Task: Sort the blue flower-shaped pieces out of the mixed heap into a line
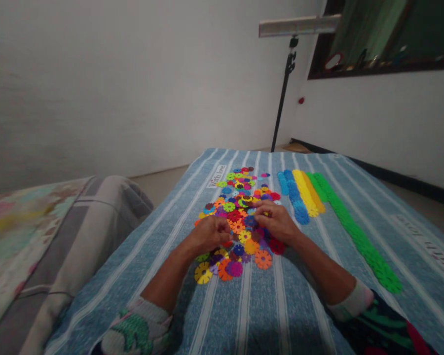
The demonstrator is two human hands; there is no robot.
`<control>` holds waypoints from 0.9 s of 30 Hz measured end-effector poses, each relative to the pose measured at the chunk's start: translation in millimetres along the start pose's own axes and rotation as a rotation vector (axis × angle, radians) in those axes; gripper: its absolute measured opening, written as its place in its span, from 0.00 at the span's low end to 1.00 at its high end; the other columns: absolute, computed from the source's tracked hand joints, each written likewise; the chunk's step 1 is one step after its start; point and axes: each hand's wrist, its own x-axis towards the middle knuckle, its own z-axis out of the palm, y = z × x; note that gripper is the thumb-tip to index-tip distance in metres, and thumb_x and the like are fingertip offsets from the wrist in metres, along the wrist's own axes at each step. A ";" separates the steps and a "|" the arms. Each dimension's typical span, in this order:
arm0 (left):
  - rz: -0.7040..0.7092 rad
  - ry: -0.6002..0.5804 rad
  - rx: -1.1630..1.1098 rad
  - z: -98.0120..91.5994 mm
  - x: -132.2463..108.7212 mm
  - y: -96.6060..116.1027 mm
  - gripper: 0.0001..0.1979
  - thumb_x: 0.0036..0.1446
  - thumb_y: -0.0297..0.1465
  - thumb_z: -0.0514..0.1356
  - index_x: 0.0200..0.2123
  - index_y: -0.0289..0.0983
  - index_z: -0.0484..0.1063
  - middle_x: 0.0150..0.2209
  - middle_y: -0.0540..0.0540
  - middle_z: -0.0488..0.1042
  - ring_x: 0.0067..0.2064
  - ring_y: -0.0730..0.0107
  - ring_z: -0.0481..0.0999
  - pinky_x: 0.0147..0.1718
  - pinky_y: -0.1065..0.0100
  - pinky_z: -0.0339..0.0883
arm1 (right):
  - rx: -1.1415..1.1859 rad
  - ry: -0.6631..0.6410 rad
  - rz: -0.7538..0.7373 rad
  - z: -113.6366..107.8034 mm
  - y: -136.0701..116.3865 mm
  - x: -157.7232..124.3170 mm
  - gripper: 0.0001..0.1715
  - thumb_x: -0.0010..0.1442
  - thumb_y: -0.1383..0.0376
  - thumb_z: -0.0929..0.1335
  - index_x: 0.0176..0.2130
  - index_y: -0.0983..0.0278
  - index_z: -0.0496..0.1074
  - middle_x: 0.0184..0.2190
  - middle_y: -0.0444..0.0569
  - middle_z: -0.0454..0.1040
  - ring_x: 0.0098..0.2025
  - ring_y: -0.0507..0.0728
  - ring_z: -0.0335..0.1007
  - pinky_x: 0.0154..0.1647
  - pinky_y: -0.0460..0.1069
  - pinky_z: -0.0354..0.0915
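Observation:
Many-coloured notched plastic discs lie in a loose pile on the striped blue cloth. Over the left side of the pile is my left hand, its fingers curled together; whatever they may hold is too small to make out. My right hand is at the pile's right side, thumb and fingers drawn together near the discs, and I cannot make out anything between them. To the right lie rows of overlapping discs: a long green row, a yellow row and a blue row.
Shorter light blue and orange-yellow rows lie beside the others. A bed or seat with a grey and floral cover stands at the left. Beyond the table is a black stand against the wall.

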 end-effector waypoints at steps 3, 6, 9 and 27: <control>-0.011 -0.022 0.096 -4.6 -3.1 1.4 0.07 0.46 0.33 0.59 0.23 0.35 0.70 0.20 0.53 0.67 0.25 0.75 0.64 0.23 0.74 0.53 | -0.251 -0.010 0.114 -53.3 15.6 6.3 0.06 0.54 0.69 0.68 0.27 0.63 0.75 0.40 0.50 0.78 0.47 0.57 0.72 0.51 0.52 0.64; -0.024 -0.039 0.185 -5.9 -5.6 4.5 0.07 0.46 0.33 0.60 0.22 0.35 0.71 0.20 0.53 0.68 0.25 0.75 0.64 0.24 0.74 0.53 | -0.541 -0.048 0.298 -95.1 31.7 3.1 0.08 0.53 0.69 0.68 0.26 0.63 0.76 0.38 0.50 0.78 0.43 0.57 0.73 0.46 0.49 0.64; -0.048 -0.060 0.230 -4.1 -5.5 6.3 0.06 0.46 0.32 0.59 0.21 0.35 0.70 0.20 0.53 0.68 0.25 0.75 0.65 0.24 0.74 0.53 | -0.615 -0.083 0.377 -114.3 44.2 -3.9 0.09 0.50 0.73 0.68 0.23 0.64 0.76 0.30 0.51 0.78 0.36 0.56 0.73 0.39 0.46 0.63; -0.094 0.046 0.497 -5.9 -5.6 2.6 0.07 0.49 0.29 0.59 0.32 0.39 0.77 0.30 0.50 0.77 0.35 0.68 0.74 0.31 0.72 0.60 | -0.752 -0.121 0.357 -80.3 41.7 -6.0 0.10 0.56 0.68 0.68 0.38 0.62 0.80 0.41 0.54 0.78 0.44 0.61 0.73 0.42 0.50 0.63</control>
